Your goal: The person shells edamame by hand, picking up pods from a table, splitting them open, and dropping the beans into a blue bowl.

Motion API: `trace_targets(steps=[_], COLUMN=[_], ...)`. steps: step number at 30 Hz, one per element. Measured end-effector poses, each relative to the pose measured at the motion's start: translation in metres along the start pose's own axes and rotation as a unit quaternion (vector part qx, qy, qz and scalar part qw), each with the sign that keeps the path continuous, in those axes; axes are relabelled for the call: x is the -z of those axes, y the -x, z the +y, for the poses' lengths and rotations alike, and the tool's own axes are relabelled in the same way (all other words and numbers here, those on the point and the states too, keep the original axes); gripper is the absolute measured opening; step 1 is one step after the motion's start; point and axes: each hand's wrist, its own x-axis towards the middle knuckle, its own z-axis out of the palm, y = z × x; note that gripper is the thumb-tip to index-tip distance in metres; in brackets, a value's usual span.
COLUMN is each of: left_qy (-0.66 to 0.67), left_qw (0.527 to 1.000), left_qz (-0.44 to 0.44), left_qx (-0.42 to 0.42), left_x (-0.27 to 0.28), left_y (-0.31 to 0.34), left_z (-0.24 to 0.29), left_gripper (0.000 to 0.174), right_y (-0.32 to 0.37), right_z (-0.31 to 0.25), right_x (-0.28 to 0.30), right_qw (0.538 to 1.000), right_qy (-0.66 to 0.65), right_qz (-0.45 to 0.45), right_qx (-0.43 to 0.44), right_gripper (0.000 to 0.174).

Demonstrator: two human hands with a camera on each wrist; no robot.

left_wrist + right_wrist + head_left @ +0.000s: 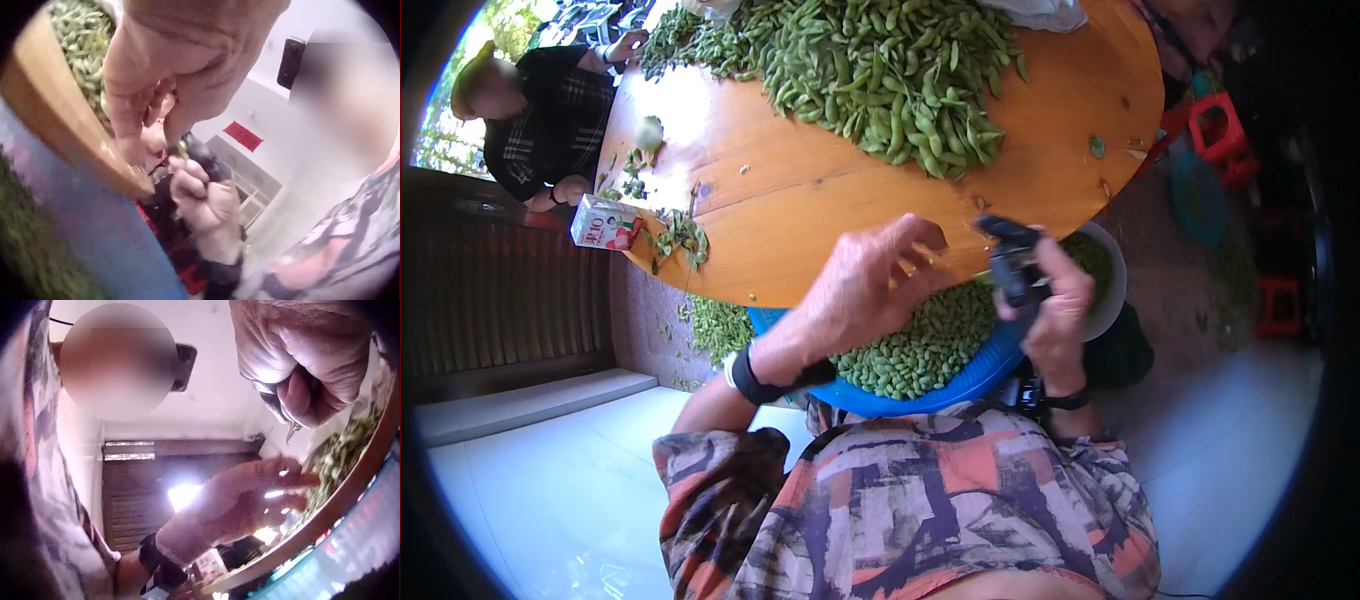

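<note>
Over the table's near edge, the left hand [865,285] holds its fingers apart and slightly bent, with nothing seen in them; in the right wrist view the left hand [231,503] also shows spread fingers. To its right, the right hand [1060,310] grips a black object [1015,262] whose exact kind I cannot tell. A small green pod tip [292,432] pokes out from the right hand [306,369] in the right wrist view. Below both hands lie shelled green beans [915,350] in a blue basin [995,378]. A large heap of green pods [880,80] covers the table's far side.
The wooden table [800,215] has a curved near edge above the basin. A white bowl [1113,290] stands right of the basin. A carton [603,224] and leafy scraps [683,240] lie at left, near another person [550,125]. Red stools [1222,135] stand at right.
</note>
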Motion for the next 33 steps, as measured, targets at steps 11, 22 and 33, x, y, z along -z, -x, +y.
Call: trace_targets(steps=[11,22,33], left_qy=[-0.256,-0.157,0.271], left_qw=[0.946,0.968,0.949], left_qz=[0.194,0.196,0.093], left_qx=[-0.04,0.008,0.131], left_x=[0.034,0.02,0.02], left_y=[-0.076,-0.063,-0.006], left_z=[-0.056,-0.054,-0.015], left_gripper=[0.018,0.023,0.013], right_y=[0.029,-0.015,-0.028], right_z=[0.034,-0.015,-0.015], right_x=[0.139,0.025,-0.028], right_qw=[0.852,0.969,0.961], right_qy=[0.407,0.217,-0.19], right_qz=[0.323,0.114,-0.114], right_qx=[-0.063,-0.015,-0.165], right_gripper=[0.028,0.024,0.027])
